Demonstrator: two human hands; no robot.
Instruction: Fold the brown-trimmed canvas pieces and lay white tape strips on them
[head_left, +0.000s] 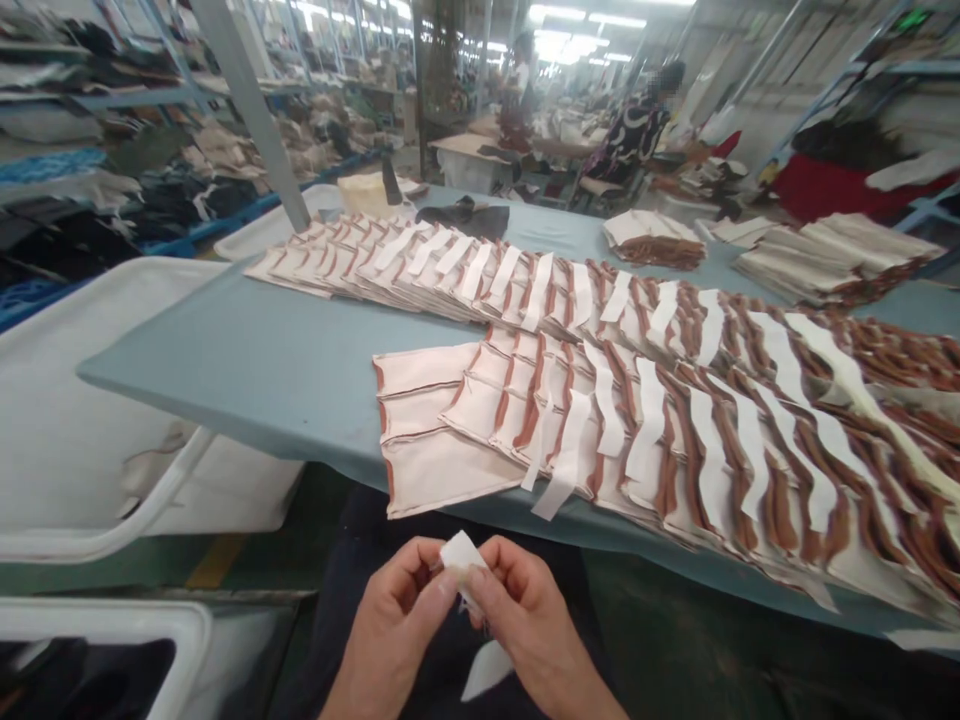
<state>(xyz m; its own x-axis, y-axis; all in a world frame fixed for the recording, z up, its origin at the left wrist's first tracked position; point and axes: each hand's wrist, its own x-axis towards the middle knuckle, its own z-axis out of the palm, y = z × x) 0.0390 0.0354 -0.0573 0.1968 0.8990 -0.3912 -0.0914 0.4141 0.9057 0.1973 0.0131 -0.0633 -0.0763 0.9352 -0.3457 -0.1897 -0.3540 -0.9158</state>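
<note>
Both my hands pinch a small white strip of fabric (460, 552) in front of my lap, near the table's front edge. My left hand (401, 615) grips it from one side, thumb on top. From the other side my right hand (521, 610) holds it, with the thumbs almost meeting. Below the right hand a white tail (487, 670) hangs down; whether it belongs to the same strip is hidden. Just beyond my hands lies a row of overlapping cream fabric panels (450, 470) with brown edges. White strips (649, 420) rest across many of them.
The blue-grey table (247, 350) carries a second row of panels (427, 270) and folded stacks (652, 235) at the back. White plastic tubs (90, 400) stand at the left. A grey post (251, 100) rises beyond the table. Another person (634, 130) sits farther back.
</note>
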